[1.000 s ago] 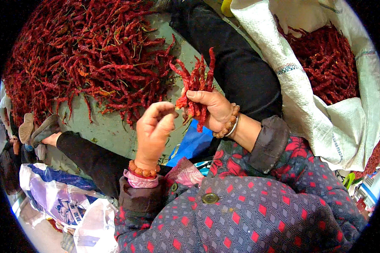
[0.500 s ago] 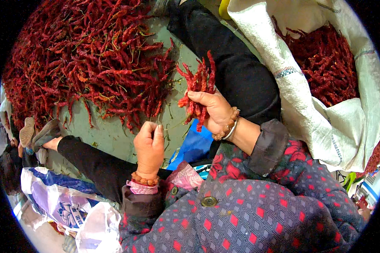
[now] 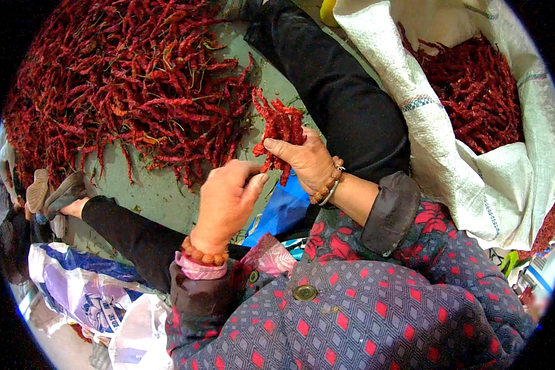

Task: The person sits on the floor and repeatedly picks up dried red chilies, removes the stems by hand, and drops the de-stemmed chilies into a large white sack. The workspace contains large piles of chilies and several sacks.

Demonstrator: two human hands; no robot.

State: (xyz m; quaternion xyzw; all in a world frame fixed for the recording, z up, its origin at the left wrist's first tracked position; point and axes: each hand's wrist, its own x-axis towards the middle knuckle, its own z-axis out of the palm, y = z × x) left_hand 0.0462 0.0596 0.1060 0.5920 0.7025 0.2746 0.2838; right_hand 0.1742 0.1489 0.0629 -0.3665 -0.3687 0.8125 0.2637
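My right hand (image 3: 303, 161) grips a bunch of dried red chillies (image 3: 281, 128) that stands upright above the fist. My left hand (image 3: 228, 200) is just to its left, fingertips pinched together and touching the lower end of the bunch; whether it holds a single chilli there I cannot tell. Both wrists wear bead bracelets. A large pile of dried red chillies (image 3: 123, 86) lies spread on the green floor (image 3: 160, 191) beyond my hands.
A white woven sack (image 3: 450, 154) on the right holds more red chillies (image 3: 475, 86). My black-trousered legs (image 3: 339, 92) stretch out on either side of the pile. Plastic bags (image 3: 86, 296) lie at lower left, a blue bag (image 3: 283, 209) under my hands.
My left hand has come back up and right from the floor to meet the bunch. My right hand has kept hold of the chillies, shifting slightly.
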